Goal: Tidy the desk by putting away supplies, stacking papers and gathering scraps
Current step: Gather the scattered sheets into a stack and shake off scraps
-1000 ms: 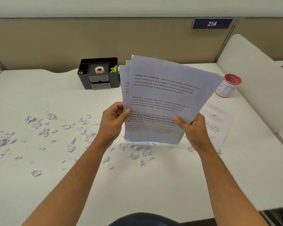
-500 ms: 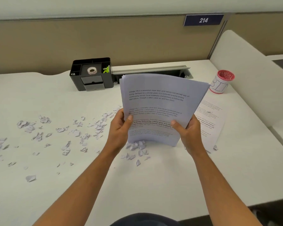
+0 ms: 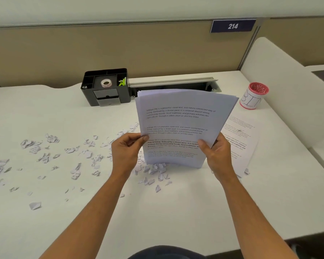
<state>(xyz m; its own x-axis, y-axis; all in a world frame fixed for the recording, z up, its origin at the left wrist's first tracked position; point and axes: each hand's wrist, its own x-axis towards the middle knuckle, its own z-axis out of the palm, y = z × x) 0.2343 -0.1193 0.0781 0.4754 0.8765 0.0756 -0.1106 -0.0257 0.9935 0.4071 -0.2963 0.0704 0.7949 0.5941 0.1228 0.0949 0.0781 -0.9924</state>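
Above the tabletop [image 3: 176, 212] centre, a paper stack [image 3: 180, 126] is gripped upright by left hand [image 3: 126, 152] and right hand [image 3: 216, 153]; edge-squaring judged underway. Next: stack to be laid on the sheet [image 3: 239, 139] at 3 o'clock.

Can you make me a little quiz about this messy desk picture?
1. True or false: the stack of printed papers lies flat on the desk.
2. The roll of tape sits in: A) the black desk organizer B) the cup marked BIN.
3. Which hands grip the stack?

Key: 1. False, it stands upright. 2. A. 3. Both, left hand and right hand.
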